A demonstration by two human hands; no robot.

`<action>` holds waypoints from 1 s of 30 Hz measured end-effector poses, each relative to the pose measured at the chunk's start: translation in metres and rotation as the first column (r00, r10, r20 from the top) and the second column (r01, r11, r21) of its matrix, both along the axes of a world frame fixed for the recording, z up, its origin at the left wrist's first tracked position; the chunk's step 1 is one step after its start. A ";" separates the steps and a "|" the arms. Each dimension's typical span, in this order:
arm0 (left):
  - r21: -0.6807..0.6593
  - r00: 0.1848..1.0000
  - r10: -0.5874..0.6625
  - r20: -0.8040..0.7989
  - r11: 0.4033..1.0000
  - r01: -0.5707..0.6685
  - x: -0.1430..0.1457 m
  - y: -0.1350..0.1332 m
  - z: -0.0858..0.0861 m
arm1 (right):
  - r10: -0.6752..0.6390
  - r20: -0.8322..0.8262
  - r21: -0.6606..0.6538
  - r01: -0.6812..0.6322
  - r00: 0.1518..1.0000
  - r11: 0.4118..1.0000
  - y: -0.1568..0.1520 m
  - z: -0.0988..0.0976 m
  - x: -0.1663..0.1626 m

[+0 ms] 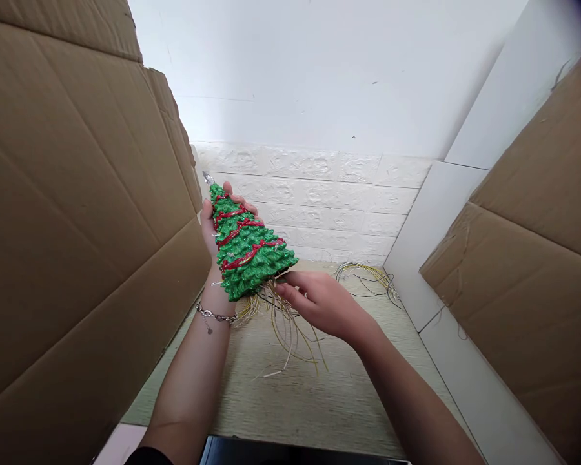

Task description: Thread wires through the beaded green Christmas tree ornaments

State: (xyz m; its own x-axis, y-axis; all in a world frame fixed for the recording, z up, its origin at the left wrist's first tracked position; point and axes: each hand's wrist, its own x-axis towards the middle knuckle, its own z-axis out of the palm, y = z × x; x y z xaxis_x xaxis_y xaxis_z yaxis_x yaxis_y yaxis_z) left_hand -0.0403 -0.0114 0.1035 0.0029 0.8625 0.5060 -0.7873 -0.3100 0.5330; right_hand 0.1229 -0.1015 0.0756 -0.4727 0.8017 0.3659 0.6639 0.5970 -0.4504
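Note:
A green Christmas tree figurine [252, 248] with red garlands and a clear tip lies tilted, tip to the upper left. My left hand [209, 229] is wrapped round its back and upper side, the fingers showing past the far edge. At the tree's open base, my right hand [314, 297] pinches thin wires [293, 336], yellow, white and black, that hang out of it. The right fingertips are partly hidden at the base rim. Small clear bulbs stick out along the tree's left side.
More yellow and black wires [368, 278] lie at the back right of the wooden table [348, 400]. Cardboard walls stand at left [77, 194] and right [527, 258]. Behind is a white brick-pattern wall [319, 187]. A dark object [290, 452] lies along the front edge.

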 end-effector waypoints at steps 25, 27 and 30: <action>0.042 0.974 -0.197 0.113 0.980 0.193 -0.001 0.001 -0.004 | 0.128 0.077 0.163 -0.139 0.989 0.977 -0.019 0.009 0.009; 0.046 0.964 -0.228 0.139 0.973 0.224 -0.001 0.000 -0.005 | 0.182 0.072 0.128 -0.190 0.981 0.974 -0.022 0.011 0.010; 0.043 0.982 -0.154 0.107 0.988 0.150 -0.001 -0.002 -0.006 | 0.204 0.100 0.067 -0.211 0.974 0.975 -0.026 0.015 0.010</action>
